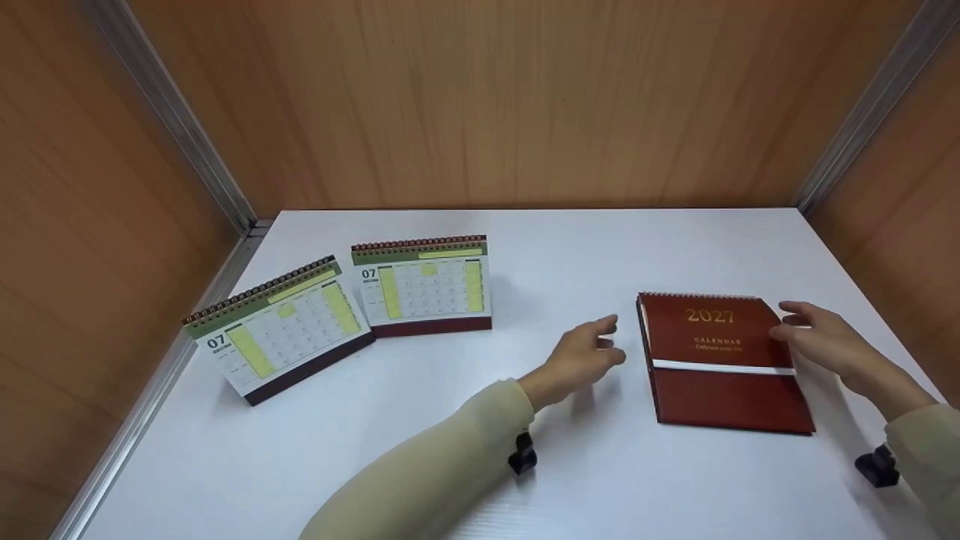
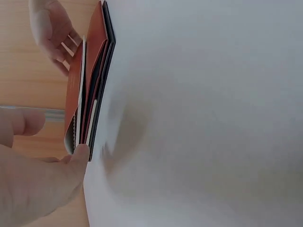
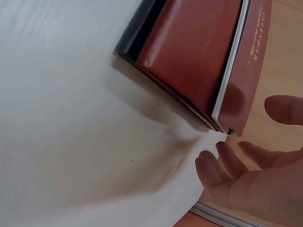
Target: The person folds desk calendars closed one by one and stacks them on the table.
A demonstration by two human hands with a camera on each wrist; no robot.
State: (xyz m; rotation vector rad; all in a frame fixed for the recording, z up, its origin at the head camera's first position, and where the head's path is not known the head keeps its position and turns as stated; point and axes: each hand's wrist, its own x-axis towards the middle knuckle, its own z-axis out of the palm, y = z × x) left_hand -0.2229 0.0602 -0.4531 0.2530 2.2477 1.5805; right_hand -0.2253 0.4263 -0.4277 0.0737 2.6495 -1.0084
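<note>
A red desk calendar (image 1: pixel 724 397) marked 2027 lies folded on the table, its spiral binding toward the back and a white strip across its middle. My left hand (image 1: pixel 576 361) is held out to its left, fingers loosely extended and holding nothing; a gap shows between them in the head view. At the calendar's right edge is my right hand (image 1: pixel 829 341), its thumb over the cover in the head view. The right wrist view shows that hand (image 3: pixel 251 172) with spread fingers, apart from the cover (image 3: pixel 199 52). Layered pages and flaps (image 2: pixel 87 104) show along the calendar's side.
Two spiral desk calendars stand propped up at the left, a dark-based one (image 1: pixel 281 330) angled in front and a red-based one (image 1: pixel 424 289) behind it. Wooden panels (image 1: pixel 525 105) with metal corner strips (image 1: pixel 187 112) enclose the white table (image 1: pixel 262 472) at the back and sides.
</note>
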